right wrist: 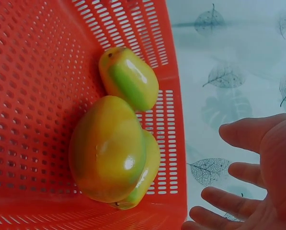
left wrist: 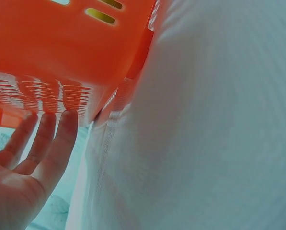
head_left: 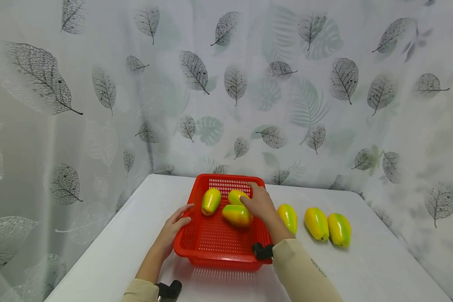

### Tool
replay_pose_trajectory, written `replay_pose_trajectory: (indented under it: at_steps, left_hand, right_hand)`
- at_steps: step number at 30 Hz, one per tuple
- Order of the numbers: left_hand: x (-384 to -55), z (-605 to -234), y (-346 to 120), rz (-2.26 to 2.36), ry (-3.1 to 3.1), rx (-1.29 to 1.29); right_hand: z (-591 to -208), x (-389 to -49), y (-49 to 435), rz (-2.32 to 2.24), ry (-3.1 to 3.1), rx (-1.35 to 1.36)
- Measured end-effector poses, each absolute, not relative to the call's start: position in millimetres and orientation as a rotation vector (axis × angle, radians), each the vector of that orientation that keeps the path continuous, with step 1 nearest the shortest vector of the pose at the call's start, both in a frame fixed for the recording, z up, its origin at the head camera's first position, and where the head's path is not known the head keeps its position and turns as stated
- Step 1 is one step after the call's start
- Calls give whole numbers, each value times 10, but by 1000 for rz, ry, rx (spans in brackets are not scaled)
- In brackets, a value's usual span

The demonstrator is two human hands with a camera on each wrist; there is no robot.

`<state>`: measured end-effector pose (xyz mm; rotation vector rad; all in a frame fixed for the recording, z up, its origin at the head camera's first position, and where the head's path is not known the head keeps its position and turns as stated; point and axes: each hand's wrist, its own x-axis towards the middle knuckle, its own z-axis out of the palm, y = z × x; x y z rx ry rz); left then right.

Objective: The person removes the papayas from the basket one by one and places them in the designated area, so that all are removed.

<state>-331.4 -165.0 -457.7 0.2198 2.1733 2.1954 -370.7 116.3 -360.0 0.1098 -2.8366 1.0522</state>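
Observation:
A red plastic basket (head_left: 219, 239) with slotted walls stands on the white table. Inside it lie three yellow-green mangoes: one mango (head_left: 211, 201) toward the back left, another (head_left: 235, 196) at the back, and a third mango (head_left: 237, 215) just in front of that one. My left hand (head_left: 172, 226) is at the basket's left side; in the left wrist view its extended fingers (left wrist: 61, 139) touch the slotted wall. Over the right part of the basket my right hand (head_left: 259, 202) is spread and holds nothing. The right wrist view shows its fingers (right wrist: 231, 201) apart from the mangoes.
Three more mangoes lie on the table to the right of the basket: one mango (head_left: 288, 216) beside my right forearm, then a pair, mango (head_left: 317, 223) and mango (head_left: 339, 230). A leaf-patterned curtain (head_left: 226, 105) hangs behind the white table (head_left: 362, 268).

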Motion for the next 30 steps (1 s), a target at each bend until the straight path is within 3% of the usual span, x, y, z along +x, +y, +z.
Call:
replay_pose_trajectory:
  at_steps: [30]
  left_hand:
    - [-3320,-4589,-1653,2210,2161,200]
  right_hand:
    - [-3672,-3756,1119,1052,-2994,165]
